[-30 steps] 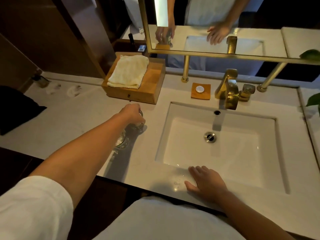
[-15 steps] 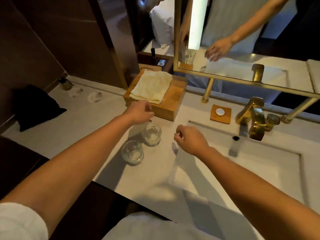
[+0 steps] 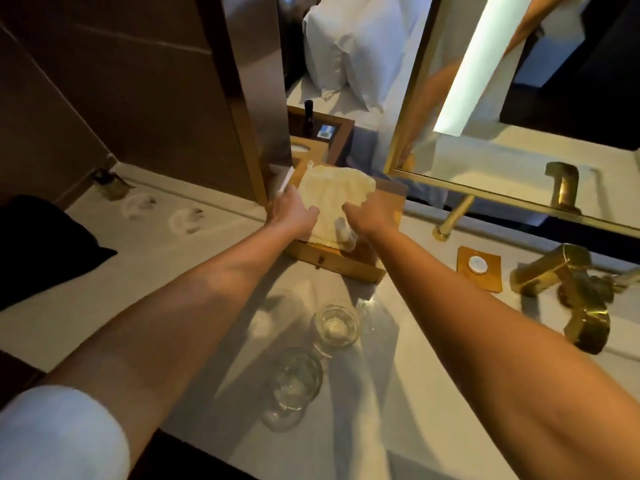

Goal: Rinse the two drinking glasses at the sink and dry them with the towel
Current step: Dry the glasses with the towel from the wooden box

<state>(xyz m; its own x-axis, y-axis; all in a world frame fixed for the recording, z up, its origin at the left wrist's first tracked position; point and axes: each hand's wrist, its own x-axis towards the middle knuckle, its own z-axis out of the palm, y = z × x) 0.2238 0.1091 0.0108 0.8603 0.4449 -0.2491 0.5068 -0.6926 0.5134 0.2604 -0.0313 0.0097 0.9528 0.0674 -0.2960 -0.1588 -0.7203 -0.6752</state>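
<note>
Head view first. What is the towel [image 3: 334, 199] like?
— Cream, nubbly cloth, folded into a rough square. It lies on a flat wooden box [image 3: 349, 266] at the back of the pale stone counter [image 3: 104, 289].
— And the glasses?
— Two short, clear, round tumblers stand upright on the counter between the forearms. The far glass [image 3: 336, 325] and the near glass [image 3: 294, 379] sit just beside each other. A blocky brass faucet [image 3: 571, 296] is to their right.
— How do the hands sit?
— The right hand [image 3: 369, 214] has its fingers curled down into the towel's right side, bunching the cloth. The left hand [image 3: 291, 211] lies over the left edge with its thumb on top. I cannot tell whether its fingers tuck under the towel.
</note>
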